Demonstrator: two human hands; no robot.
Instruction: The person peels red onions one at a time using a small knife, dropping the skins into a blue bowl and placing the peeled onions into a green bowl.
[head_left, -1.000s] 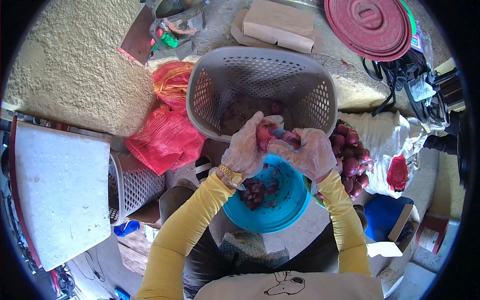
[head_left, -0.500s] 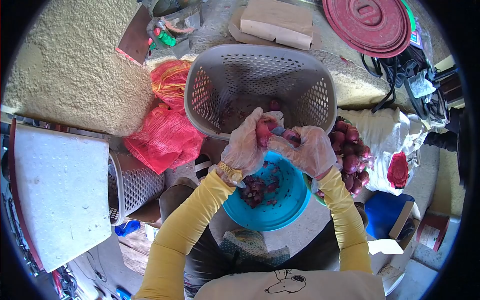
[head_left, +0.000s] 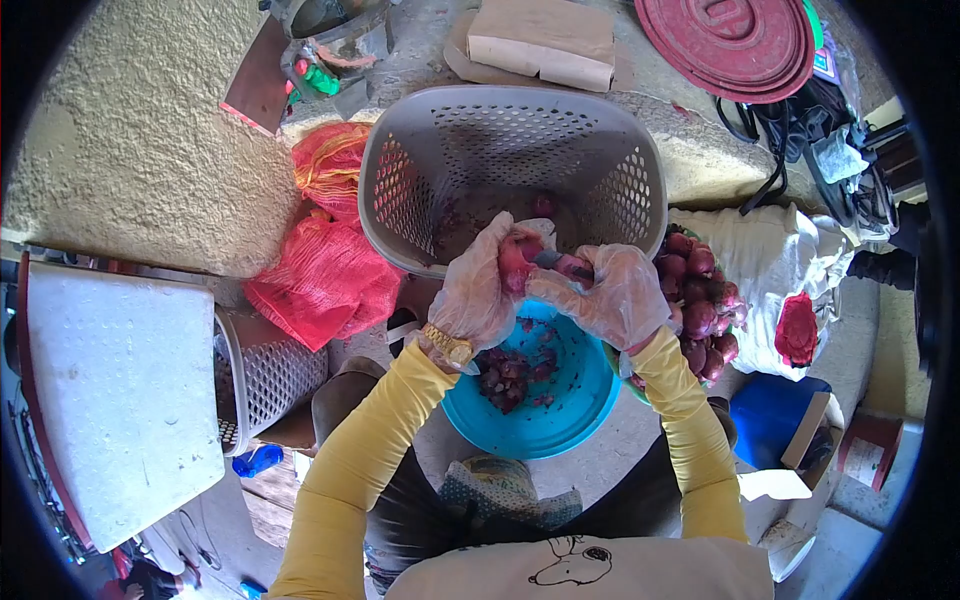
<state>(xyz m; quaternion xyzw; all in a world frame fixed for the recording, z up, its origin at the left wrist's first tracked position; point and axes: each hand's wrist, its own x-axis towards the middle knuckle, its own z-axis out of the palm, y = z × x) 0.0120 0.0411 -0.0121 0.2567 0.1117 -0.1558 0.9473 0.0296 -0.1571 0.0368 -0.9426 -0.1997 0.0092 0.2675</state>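
My left hand [head_left: 478, 288], in a clear plastic glove with a gold watch at the wrist, is closed round a red onion [head_left: 515, 262]. My right hand [head_left: 615, 300], also gloved, is closed round a small knife with a pinkish-purple handle [head_left: 572, 268], its dark blade against the onion. Both hands are over the near edge of a grey perforated basket [head_left: 655, 180], where one onion [head_left: 542, 206] lies. Below them, a blue basin [head_left: 590, 415] holds onion scraps [head_left: 505, 380].
Several red onions [head_left: 702, 318] are heaped at the right beside a white sack [head_left: 765, 250]. A red mesh bag [head_left: 325, 280] lies left of the basket. Farther left are a second basket [head_left: 280, 365] and a white board [head_left: 120, 390]. A red lid [head_left: 725, 45] is at the upper right.
The view has shifted slightly. Both hands keep their hold on the onion and the knife, with only a small turn of the hands.
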